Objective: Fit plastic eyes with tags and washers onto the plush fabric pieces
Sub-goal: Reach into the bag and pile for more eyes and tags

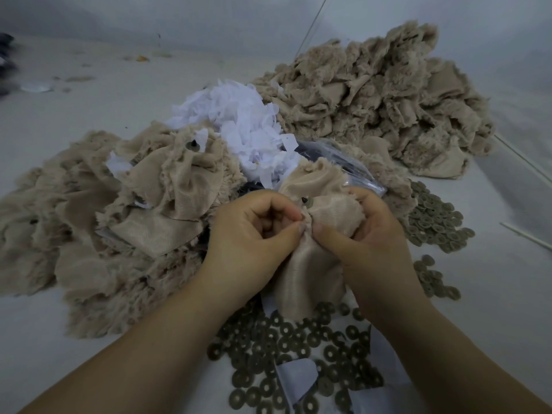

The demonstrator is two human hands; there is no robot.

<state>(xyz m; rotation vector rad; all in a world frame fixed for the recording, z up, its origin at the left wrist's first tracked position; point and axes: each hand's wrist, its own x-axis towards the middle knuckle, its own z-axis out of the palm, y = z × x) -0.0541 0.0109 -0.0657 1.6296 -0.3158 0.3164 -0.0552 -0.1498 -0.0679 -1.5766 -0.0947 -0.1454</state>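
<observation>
1. Two hands meet over one beige plush fabric piece (301, 276), held above the scattered washers (286, 339).
2. Left hand (254, 234) pinches the bunched fabric between thumb and forefinger.
3. Right hand (370, 234) grips the cloth, fingers curled.
4. White tags (245, 121) are heaped behind, between two plush piles.
</observation>
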